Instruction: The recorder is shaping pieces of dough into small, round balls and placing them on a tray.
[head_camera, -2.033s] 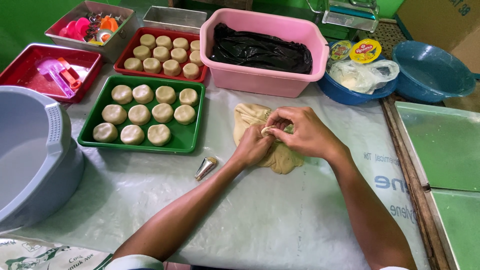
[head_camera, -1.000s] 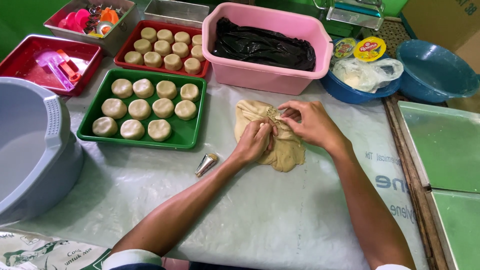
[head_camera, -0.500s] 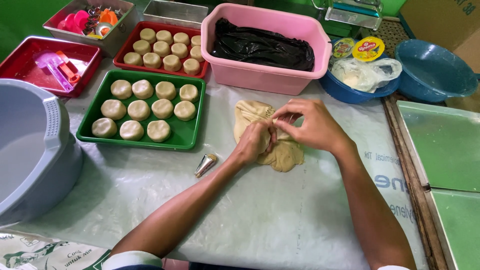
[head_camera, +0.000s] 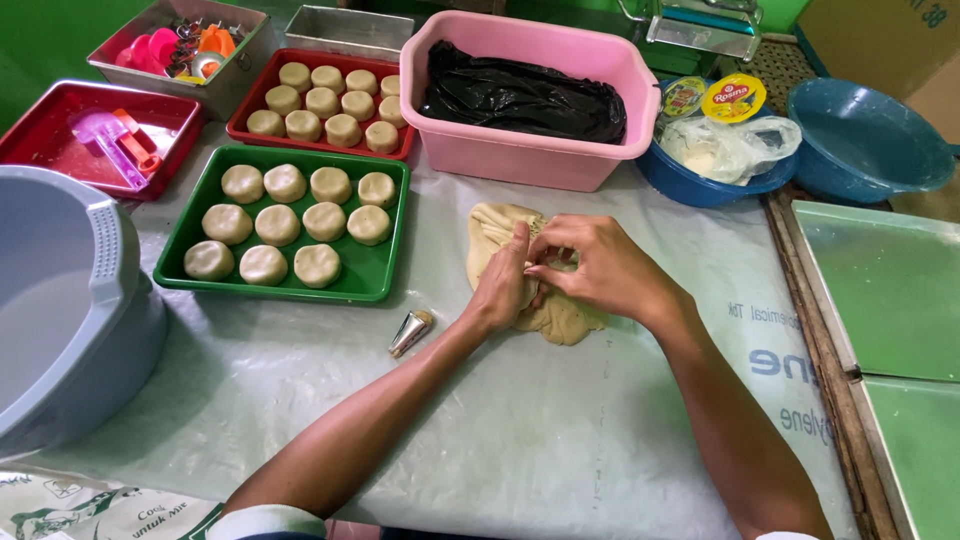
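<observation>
Head view, dough (head_camera: 560, 318) pinched under both hands' fingers (head_camera: 524, 250)

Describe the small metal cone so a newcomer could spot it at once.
Start at the green tray of dough rounds. Just off its near right corner, on the plastic sheet, lies the metal cone, left of the left hand. It is the only shiny, pointed piece lying loose there; everything around it is pale dough.

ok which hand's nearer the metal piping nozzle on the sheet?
Left. The left hand is on the dough, just up and right of the metal piping nozzle; the right hand is farther right.
</observation>
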